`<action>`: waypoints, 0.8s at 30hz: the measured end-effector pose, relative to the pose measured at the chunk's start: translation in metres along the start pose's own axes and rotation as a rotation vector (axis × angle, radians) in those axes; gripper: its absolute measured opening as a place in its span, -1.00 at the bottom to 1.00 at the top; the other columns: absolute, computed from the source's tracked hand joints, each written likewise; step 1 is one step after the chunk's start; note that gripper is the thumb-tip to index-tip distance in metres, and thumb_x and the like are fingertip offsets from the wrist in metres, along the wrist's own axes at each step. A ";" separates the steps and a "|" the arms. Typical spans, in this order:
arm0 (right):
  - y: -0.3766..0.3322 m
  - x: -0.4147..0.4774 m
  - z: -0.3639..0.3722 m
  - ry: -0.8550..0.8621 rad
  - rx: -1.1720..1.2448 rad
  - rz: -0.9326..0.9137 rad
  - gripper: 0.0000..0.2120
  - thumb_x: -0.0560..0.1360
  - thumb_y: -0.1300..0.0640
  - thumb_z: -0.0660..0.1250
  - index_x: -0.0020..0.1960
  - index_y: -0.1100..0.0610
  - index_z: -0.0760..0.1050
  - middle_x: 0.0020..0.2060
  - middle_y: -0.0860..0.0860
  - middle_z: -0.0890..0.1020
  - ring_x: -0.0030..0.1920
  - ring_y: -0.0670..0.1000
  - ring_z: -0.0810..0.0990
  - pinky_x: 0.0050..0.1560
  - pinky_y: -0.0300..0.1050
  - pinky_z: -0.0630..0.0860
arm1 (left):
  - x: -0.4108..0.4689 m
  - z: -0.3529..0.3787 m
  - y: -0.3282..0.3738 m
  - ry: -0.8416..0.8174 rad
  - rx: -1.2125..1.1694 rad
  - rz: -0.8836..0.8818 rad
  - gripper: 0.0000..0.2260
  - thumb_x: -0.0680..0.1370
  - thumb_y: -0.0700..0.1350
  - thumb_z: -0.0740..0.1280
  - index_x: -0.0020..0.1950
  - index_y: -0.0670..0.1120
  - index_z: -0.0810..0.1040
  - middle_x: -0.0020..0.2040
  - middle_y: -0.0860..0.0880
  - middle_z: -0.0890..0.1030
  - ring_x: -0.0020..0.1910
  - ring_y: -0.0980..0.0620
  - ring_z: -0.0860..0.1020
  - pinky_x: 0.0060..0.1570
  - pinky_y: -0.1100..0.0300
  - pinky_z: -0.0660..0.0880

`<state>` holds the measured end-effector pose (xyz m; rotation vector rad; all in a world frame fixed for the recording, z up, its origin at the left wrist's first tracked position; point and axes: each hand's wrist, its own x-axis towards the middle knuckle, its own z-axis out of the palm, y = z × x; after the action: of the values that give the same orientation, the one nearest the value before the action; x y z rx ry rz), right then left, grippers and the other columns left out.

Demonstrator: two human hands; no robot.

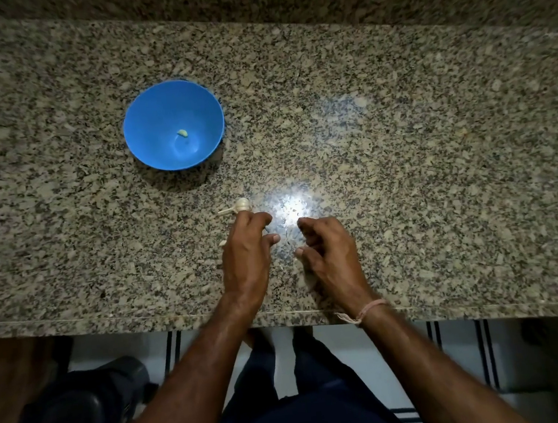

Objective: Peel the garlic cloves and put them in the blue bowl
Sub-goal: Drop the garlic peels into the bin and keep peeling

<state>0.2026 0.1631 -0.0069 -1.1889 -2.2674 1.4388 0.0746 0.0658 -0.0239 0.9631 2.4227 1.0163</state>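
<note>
The blue bowl (144,118) stands on the granite counter, left of centre, with one peeled garlic clove (182,133) on its bottom. A small garlic bulb with a dry stem (240,205) lies on the counter in front of the bowl. My left hand (247,252) rests just behind the bulb, its fingertips at the bulb's near side, fingers loosely curled. A pale scrap (222,243), clove or skin, lies at that hand's left edge. My right hand (332,255) hovers beside the left, fingers curled apart, with nothing visible in it.
The granite counter (403,163) runs wide to both sides, with a bright light glare between bulb and right hand. Its front edge lies under my wrists. A raised granite ledge runs along the back. A dark bin (82,414) stands on the floor at lower left.
</note>
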 end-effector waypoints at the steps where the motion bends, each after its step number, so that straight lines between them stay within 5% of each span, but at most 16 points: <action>1: 0.003 0.002 -0.003 -0.012 0.004 -0.007 -0.63 0.58 0.46 0.34 0.34 0.24 0.53 0.09 0.08 0.50 -0.06 -0.34 0.54 -0.11 -0.49 0.51 | 0.001 0.001 0.001 0.011 0.023 -0.003 -0.83 0.61 -0.30 0.39 0.17 -0.12 0.61 0.14 -0.02 0.55 -0.06 0.12 0.64 -0.23 0.28 0.62; 4: 0.009 0.005 -0.010 -0.035 0.001 -0.040 -0.62 0.57 0.47 0.35 0.34 0.24 0.55 0.09 0.09 0.52 -0.03 -0.29 0.56 -0.10 -0.47 0.53 | 0.002 0.003 0.003 0.052 0.127 -0.014 -0.91 0.57 -0.27 0.45 -0.03 -0.10 0.60 -0.07 0.03 0.54 -0.12 0.06 0.53 -0.26 0.33 0.42; 8: 0.011 0.012 -0.014 -0.072 -0.020 -0.089 -0.64 0.56 0.41 0.40 0.32 0.19 0.57 0.06 0.02 0.54 0.02 -0.19 0.56 0.00 -0.44 0.52 | 0.003 0.005 0.004 0.059 0.253 -0.001 -0.87 0.56 -0.27 0.46 -0.08 -0.09 0.57 -0.12 0.00 0.55 -0.13 0.06 0.45 -0.28 0.38 0.22; 13: 0.012 0.021 -0.011 -0.141 -0.147 -0.234 -0.59 0.56 0.37 0.42 0.38 0.19 0.52 0.10 0.00 0.50 0.04 -0.09 0.52 0.08 -0.42 0.49 | -0.010 -0.009 0.015 0.197 -0.051 -0.198 -0.82 0.61 -0.32 0.34 -0.11 -0.08 0.58 -0.13 0.04 0.62 -0.15 0.20 0.56 -0.16 0.51 0.42; 18: 0.005 0.031 0.012 -0.239 -0.307 -0.384 -0.63 0.55 0.39 0.36 0.34 0.22 0.54 0.20 0.15 0.53 0.18 0.15 0.50 0.17 0.10 0.52 | -0.031 -0.029 0.010 0.353 -0.258 -0.405 -0.89 0.61 -0.28 0.39 -0.08 -0.10 0.62 -0.09 0.11 0.66 -0.08 0.36 0.60 -0.12 0.54 0.46; 24: -0.003 0.021 0.015 -0.283 -0.113 -0.334 -0.70 0.62 0.30 0.34 0.33 0.14 0.55 0.17 0.02 0.54 0.11 -0.06 0.53 0.10 -0.26 0.54 | -0.039 -0.030 0.007 0.387 -0.298 -0.483 -0.91 0.59 -0.24 0.43 -0.10 -0.09 0.62 -0.08 0.05 0.68 -0.09 0.17 0.62 -0.18 0.54 0.42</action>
<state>0.1794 0.1680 -0.0170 -0.6168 -2.6091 1.4361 0.0896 0.0270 0.0034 0.0713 2.5045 1.4079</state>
